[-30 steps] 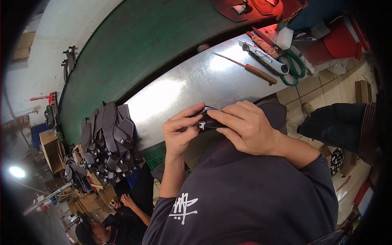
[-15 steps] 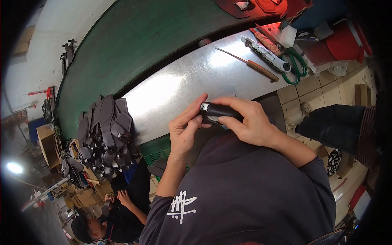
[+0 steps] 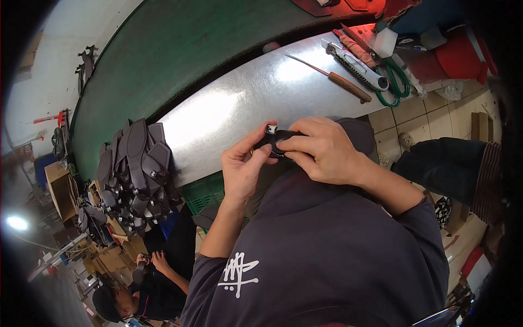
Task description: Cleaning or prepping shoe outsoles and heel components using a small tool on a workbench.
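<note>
Just in front of my shirt, both hands hold a dark padded piece (image 3: 284,137) with a small silvery fitting (image 3: 271,129) at its far-left end. My left hand (image 3: 242,166) grips that end, its thumb and fingers closed on the piece near the fitting. Bent over the piece from the right, my right hand (image 3: 331,152) pinches it with thumb and fingers. My fingers cover much of the piece, so its whole shape is hidden. Left of my hands, a heap of similar dark grey padded pieces (image 3: 136,155) hangs over the metal worktop's (image 3: 218,128) left end.
Toward the worktop's right end lie a wooden-handled awl (image 3: 348,85), a utility knife (image 3: 359,66) and green-handled scissors (image 3: 402,76). A green surface (image 3: 163,54) runs behind. Below is a green crate (image 3: 204,197). One person (image 3: 158,289) works at lower left; another's legs (image 3: 436,163) show right.
My right hand has shifted from wrapping the piece's side to pinching it from above, fingers closer to my left hand. The piece has turned and is more covered. The view has shifted slightly.
</note>
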Tool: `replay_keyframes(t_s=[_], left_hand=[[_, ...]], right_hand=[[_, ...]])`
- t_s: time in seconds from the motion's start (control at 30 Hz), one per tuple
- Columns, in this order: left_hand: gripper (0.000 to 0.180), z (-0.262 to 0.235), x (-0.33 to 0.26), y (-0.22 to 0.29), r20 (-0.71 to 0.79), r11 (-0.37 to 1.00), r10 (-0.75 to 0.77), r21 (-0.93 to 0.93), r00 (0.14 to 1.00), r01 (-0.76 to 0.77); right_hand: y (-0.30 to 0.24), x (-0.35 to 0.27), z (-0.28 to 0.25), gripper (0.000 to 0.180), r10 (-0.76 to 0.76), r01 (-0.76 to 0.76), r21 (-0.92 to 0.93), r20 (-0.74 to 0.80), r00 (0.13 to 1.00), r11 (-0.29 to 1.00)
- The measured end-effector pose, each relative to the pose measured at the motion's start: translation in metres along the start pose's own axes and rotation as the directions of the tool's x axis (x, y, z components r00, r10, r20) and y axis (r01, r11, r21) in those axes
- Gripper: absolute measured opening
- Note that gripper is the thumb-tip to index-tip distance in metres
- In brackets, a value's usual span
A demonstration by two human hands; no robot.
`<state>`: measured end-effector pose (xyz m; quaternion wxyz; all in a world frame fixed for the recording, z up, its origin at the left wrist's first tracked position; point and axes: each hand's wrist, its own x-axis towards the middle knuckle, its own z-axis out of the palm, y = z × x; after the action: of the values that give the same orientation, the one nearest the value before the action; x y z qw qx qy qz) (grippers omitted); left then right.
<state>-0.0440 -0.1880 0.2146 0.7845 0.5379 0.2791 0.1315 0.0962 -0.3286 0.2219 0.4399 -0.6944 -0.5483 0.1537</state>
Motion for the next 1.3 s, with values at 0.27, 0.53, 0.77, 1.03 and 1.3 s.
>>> replay_keyframes(t_s=[0.27, 0.53, 0.77, 1.03, 1.3], left_hand=[[0.036, -0.001, 0.006, -0.003, -0.014, 0.998, -0.061, 0.032, 0.998, 0.062], [0.037, 0.002, 0.01, 0.004, 0.004, 0.996, -0.07, 0.062, 0.998, 0.07], [0.036, -0.006, 0.013, 0.011, 0.002, 0.985, -0.169, 0.039, 0.986, 0.169], [0.039, -0.01, 0.012, 0.024, 0.093, 0.959, -0.234, -0.14, 0.968, 0.245], [0.033, -0.014, 0.011, 0.018, 0.091, 0.953, -0.303, 0.003, 0.949, 0.304]], right_hand=[[0.0, -0.002, 0.002, 0.025, 0.076, -0.083, 0.084, 0.08, 0.994, 0.993], [0.004, -0.009, 0.014, 0.023, 0.112, -0.106, 0.11, -0.046, 0.993, 0.988], [0.007, -0.014, 0.026, 0.017, -0.022, 0.023, 0.005, -0.178, 0.984, 1.0], [-0.002, -0.01, 0.008, 0.027, -0.122, 0.121, -0.014, -0.105, 0.987, 0.993], [0.006, -0.013, 0.01, 0.019, 0.156, -0.141, 0.175, -0.08, 0.984, 0.975]])
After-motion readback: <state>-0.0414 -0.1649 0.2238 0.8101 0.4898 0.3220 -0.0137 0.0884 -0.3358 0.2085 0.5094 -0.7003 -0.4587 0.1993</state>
